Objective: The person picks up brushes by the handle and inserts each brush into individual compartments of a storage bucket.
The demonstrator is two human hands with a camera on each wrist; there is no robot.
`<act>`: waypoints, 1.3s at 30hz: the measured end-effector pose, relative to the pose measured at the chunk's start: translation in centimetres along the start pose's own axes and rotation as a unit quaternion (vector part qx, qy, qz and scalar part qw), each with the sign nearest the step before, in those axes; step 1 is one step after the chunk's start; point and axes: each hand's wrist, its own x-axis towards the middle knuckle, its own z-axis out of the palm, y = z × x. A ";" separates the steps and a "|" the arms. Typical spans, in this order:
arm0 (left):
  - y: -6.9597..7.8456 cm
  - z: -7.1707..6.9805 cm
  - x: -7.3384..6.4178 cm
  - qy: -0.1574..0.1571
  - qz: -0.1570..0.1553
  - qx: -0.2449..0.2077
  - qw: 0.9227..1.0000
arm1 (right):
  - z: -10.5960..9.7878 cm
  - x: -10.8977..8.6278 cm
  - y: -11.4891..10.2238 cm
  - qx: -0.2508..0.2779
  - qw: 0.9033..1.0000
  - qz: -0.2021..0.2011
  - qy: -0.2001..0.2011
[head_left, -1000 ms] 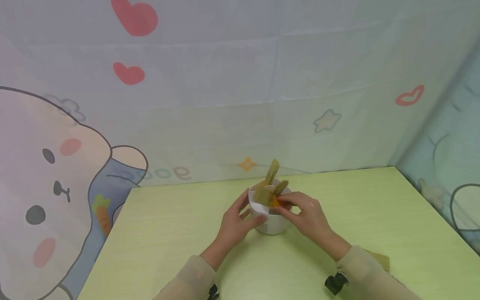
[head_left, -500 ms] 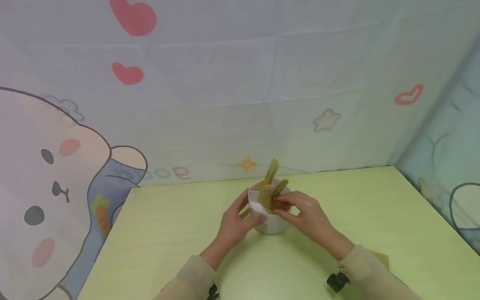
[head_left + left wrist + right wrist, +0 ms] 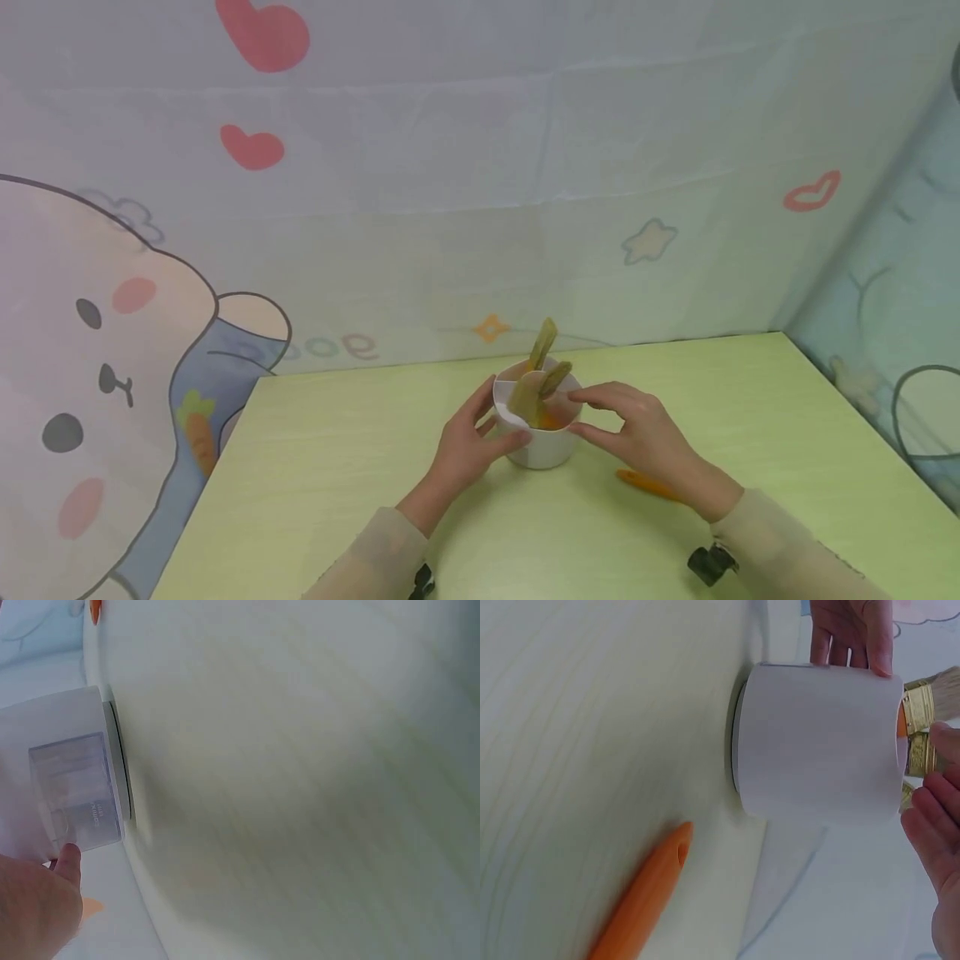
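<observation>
We judged the work to be well along: three flat paintbrushes point(image 3: 528, 400) stood inside the white brush holder point(image 3: 551, 452), while an orange handle point(image 3: 647, 484), probably another brush's, lay outside it on the tabletop point(image 3: 337, 467), to its right and nearer us, partly hidden by the right wrist point(image 3: 716, 493). If that piece belonged with the others, it was what remained. Our left hand point(image 3: 465, 450) gripped the holder from its left, thumb on the front wall, fingers round the side. Our right hand point(image 3: 647, 427) was at the holder's right rim, thumb and index finger spread apart; we could not tell whether a fingertip touched a brush. The holder was a smooth, matte cylinder with thin inner dividers, a clear, plastic-looking rectangular panel point(image 3: 75, 787) on its front and a dark line near its foot. Above its rim rose fibrous tan bristles, broad in one brush and edge-on in others, bound in embossed, brass-coloured ferrules point(image 3: 919, 707). The loose handle looked smooth and tapered, slotted near its end.
</observation>
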 end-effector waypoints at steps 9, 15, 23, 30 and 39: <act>-0.4 -0.2 0.2 -0.006 -0.006 -0.006 1.000 | -1.6 -0.5 0.8 0.071 0.991 0.077 -0.083; -0.6 -0.3 0.4 -0.003 -0.006 -0.002 1.000 | -2.5 -1.2 1.6 0.073 0.983 0.108 -0.127; -0.4 -0.4 0.3 0.010 -0.013 0.013 1.000 | -3.7 -2.1 2.4 0.060 0.982 0.121 -0.135; -0.2 -0.5 -0.2 0.030 -0.003 0.017 0.999 | -4.3 -2.7 2.9 0.062 0.980 0.126 -0.140; 0.6 0.3 -2.2 0.071 -0.020 -0.005 0.997 | -5.5 -3.8 3.5 0.033 0.974 0.157 -0.160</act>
